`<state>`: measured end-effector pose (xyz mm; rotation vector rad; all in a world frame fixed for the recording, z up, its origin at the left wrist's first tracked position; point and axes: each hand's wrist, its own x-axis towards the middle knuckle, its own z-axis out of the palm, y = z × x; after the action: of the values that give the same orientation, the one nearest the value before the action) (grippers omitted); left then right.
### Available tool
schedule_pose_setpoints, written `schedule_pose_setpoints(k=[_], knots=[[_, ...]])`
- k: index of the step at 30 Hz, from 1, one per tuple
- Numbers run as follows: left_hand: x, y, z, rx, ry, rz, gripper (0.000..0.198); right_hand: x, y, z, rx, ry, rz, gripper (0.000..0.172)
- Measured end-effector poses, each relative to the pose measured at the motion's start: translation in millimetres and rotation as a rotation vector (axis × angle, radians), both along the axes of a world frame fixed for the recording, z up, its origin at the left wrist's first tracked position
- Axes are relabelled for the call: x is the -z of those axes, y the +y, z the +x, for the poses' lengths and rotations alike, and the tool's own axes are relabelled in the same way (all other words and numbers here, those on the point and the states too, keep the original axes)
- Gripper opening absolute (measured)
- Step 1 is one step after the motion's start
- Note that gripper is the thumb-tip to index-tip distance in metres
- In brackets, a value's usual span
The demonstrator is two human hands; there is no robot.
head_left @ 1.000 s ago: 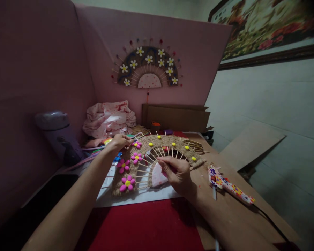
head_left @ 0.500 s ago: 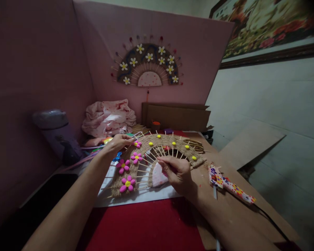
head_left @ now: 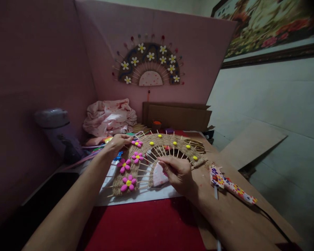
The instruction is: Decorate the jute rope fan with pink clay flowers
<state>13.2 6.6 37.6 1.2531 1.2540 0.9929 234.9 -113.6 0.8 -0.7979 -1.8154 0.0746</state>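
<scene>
A half-round fan [head_left: 125,183] of thin sticks woven with brown twine is tilted up on a white sheet. Pink clay flowers [head_left: 128,183] with yellow centres decorate its left side, and single yellow clay dots [head_left: 174,143] follow along the rest of the band. My left hand [head_left: 120,142] grips the upper left edge, fingertips beside the topmost pink flower. Over the sticks and the fabric-covered hub [head_left: 159,175], my right hand [head_left: 178,172] is closed in a pinch. What lies between its fingers is hidden.
A glue gun in flowered cloth [head_left: 231,186] lies on the right board with its cord trailing. A bottle [head_left: 59,134] and bunched pink cloth [head_left: 110,116] stand left and behind. Cardboard [head_left: 176,116] leans at the back, below a finished fan [head_left: 150,64] on the wall.
Both hands and the fan keep almost the same position. The whole view has shifted very slightly.
</scene>
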Motion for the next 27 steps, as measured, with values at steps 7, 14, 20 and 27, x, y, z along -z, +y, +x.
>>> schedule_pose_setpoints(k=[7, 14, 20, 27], knots=[[5.6, 6.1, -1.9, -0.026, -0.014, -0.005, 0.028, 0.8, 0.4, 1.5, 0.006, -0.024, 0.008, 0.017], [1.0, 0.7, -1.4, -0.001, -0.019, 0.004, 0.023, 1.1, 0.6, 1.6, -0.010, -0.018, 0.025, 0.018], [-7.8, -7.8, -8.1, 0.108, -0.054, -0.001, 0.017, 0.3, -0.1, 1.2, -0.010, -0.023, 0.043, 0.019], [-8.0, -9.7, -3.9, 0.078, -0.041, 0.048, 0.021, 0.2, -0.4, 1.2, -0.001, -0.037, 0.040, 0.017]])
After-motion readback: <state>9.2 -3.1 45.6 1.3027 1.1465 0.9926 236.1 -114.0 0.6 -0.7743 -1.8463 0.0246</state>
